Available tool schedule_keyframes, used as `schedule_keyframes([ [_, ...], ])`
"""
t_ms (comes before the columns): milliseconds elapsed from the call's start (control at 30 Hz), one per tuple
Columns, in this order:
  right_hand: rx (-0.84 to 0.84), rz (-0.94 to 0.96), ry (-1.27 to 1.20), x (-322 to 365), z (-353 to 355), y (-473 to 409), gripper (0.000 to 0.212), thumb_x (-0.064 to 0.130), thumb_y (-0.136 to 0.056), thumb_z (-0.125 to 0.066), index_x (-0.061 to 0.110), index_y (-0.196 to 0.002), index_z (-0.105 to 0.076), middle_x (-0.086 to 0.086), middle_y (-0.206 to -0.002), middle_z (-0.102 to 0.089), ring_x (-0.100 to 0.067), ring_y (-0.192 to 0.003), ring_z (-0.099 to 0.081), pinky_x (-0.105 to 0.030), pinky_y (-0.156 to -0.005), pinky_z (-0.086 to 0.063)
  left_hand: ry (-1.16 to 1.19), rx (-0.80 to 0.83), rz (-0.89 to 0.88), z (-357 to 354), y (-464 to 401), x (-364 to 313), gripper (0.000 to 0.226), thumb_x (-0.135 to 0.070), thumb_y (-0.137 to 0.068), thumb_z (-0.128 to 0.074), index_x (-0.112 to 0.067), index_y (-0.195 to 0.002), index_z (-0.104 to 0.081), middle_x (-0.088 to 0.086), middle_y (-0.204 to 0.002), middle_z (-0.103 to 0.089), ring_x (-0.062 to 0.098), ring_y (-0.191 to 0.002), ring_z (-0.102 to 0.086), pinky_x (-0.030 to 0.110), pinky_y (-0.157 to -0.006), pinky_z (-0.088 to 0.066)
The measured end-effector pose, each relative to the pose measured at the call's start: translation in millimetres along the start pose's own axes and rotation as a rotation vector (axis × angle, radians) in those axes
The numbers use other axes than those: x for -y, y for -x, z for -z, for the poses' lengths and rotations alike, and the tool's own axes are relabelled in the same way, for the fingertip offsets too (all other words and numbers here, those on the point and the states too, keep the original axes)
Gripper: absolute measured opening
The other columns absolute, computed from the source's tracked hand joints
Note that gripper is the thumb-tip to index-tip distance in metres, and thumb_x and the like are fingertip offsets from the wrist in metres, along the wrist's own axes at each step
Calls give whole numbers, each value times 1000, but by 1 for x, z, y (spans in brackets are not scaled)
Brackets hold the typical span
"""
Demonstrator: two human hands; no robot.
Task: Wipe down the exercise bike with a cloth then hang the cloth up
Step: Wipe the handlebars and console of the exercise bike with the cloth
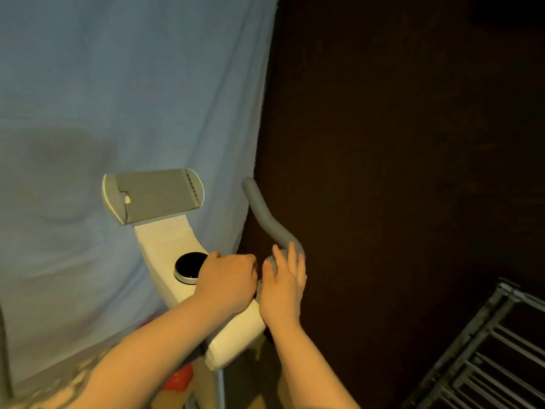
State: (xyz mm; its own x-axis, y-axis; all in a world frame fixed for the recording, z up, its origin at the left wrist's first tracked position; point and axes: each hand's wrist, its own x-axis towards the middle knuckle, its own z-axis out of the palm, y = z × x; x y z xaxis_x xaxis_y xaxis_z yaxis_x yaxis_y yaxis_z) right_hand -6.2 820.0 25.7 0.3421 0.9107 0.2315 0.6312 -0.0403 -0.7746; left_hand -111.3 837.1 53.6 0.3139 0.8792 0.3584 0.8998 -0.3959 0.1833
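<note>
The exercise bike's white frame (236, 335) rises from the bottom centre to a grey tablet holder (156, 196). A round black knob (188, 265) is set in the frame. A grey foam handlebar (265, 215) curves up on the right. My left hand (227, 278) rests on the frame beside the knob with its fingers curled over the right side; what they hold is hidden. My right hand (283, 287) lies with fairly straight fingers against the handlebar's base, over a grey lump (272, 260) that may be the cloth or the foam.
A pale blue sheet (118, 98) hangs behind the bike on the left. A dark wall (398, 143) fills the right. A grey drying rack (486, 358) with several bars stands at the bottom right. Something red (180, 379) sits low beside the frame.
</note>
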Motion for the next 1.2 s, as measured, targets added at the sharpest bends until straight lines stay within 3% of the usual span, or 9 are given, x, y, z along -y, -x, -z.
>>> schedule_keyframes([
  [167,230,279,168,-12,17,16,41,31,-105,-33,38,-145,-35,25,-154,-21,2,-145,5,-34,-120,10,73,-35,69,4,2,2,27,-33,-97,-40,-26,-94,-65,0,-88,-69,21,-83,-61,31,-63,-31],
  [267,228,335,255,-20,30,-11,38,35,-104,-35,34,-140,-45,16,-149,-39,-5,-145,-16,-35,-121,-1,57,-17,96,2,-2,2,25,-35,-95,-44,-28,-93,-68,-1,-87,-70,21,-82,-61,31,-62,-37],
  [367,192,441,288,-21,29,-11,31,36,-101,-38,32,-125,-57,14,-132,-54,-7,-133,-36,-35,-120,-14,83,-21,139,-1,0,2,24,-32,-93,-46,-27,-93,-70,-1,-90,-70,21,-84,-61,32,-66,-45],
  [567,312,579,305,-41,48,-40,46,56,-91,-25,39,-119,-57,21,-123,-56,1,-122,-43,-32,-117,-16,247,-85,141,4,3,4,22,-21,-87,-51,-23,-83,-72,-6,-91,-67,16,-85,-59,36,-79,-50],
  [633,293,539,283,-33,44,-34,50,58,-90,-21,36,-114,-59,19,-117,-59,-2,-119,-46,-33,-118,-14,277,-78,91,6,6,7,21,-24,-88,-53,-26,-84,-74,-10,-90,-68,9,-88,-58,27,-101,-39],
  [700,323,617,248,-30,40,-20,43,54,-93,-25,35,-110,-59,21,-112,-57,0,-114,-45,-31,-113,-23,224,-11,-16,8,11,12,24,-37,-90,-49,-32,-89,-73,-15,-96,-68,1,-95,-56,26,-117,-8],
  [867,341,698,327,-39,54,-41,37,51,-91,-38,40,-122,-55,27,-121,-53,9,-116,-40,-29,-114,-24,63,47,-120,11,23,24,61,-61,-83,-19,-33,-95,-72,-19,-109,-65,-4,-110,-49,26,-114,16],
  [1000,259,659,211,-31,36,-18,34,51,-87,-36,35,-103,-62,25,-104,-56,4,-105,-46,-28,-108,-30,82,36,-118,10,23,23,58,-62,-81,-22,-35,-95,-71,-19,-103,-67,-3,-107,-50,22,-113,9],
  [1200,208,593,228,-35,43,-33,33,50,-91,-39,36,-112,-61,25,-110,-56,5,-107,-46,-29,-104,-34,114,100,-127,10,23,24,53,-67,-73,-28,-36,-94,-65,-14,-87,-65,0,-100,-49,26,-112,-15],
])
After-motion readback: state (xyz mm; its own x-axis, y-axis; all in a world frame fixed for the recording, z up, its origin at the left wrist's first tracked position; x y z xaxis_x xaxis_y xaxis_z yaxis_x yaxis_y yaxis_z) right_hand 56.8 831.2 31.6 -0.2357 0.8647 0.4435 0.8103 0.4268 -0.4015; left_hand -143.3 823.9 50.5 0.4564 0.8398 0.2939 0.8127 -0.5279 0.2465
